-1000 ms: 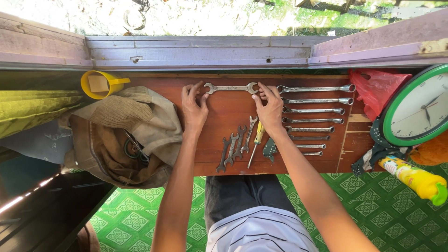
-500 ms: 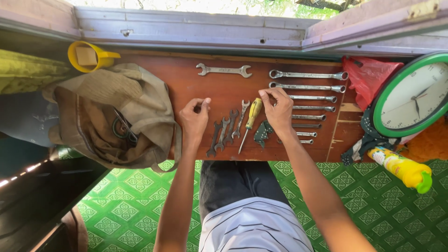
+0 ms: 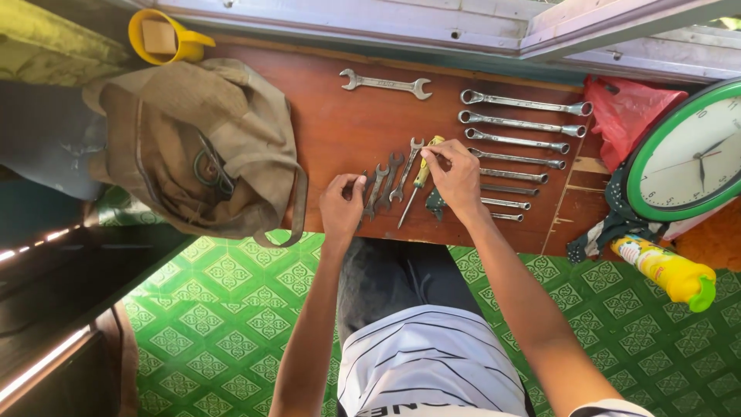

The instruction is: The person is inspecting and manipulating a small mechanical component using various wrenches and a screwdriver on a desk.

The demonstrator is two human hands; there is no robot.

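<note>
My left hand [image 3: 342, 207] rests on the near edge of the wooden table [image 3: 332, 116], fingertips touching a small dark wrench [image 3: 364, 188] in a group of small wrenches [image 3: 390, 179]. My right hand [image 3: 454, 179] pinches the yellow-handled screwdriver [image 3: 415, 179] near its handle top, beside a small wrench [image 3: 407, 166]. A large open-ended wrench [image 3: 385, 83] lies alone at the far side. A row of long combination wrenches [image 3: 519, 123] lies to the right, sorted by length.
A tan canvas bag [image 3: 197, 147] covers the table's left part, with a yellow cup [image 3: 164, 38] behind it. A red plastic bag [image 3: 634, 108], a green-rimmed wall clock [image 3: 691, 154] and a yellow bottle [image 3: 668, 270] sit on the right. Green patterned floor [image 3: 224, 309] lies below.
Both hands drew back from the large far wrench toward the near small tools. The large wrench stays at the far side; my right hand now pinches the screwdriver.
</note>
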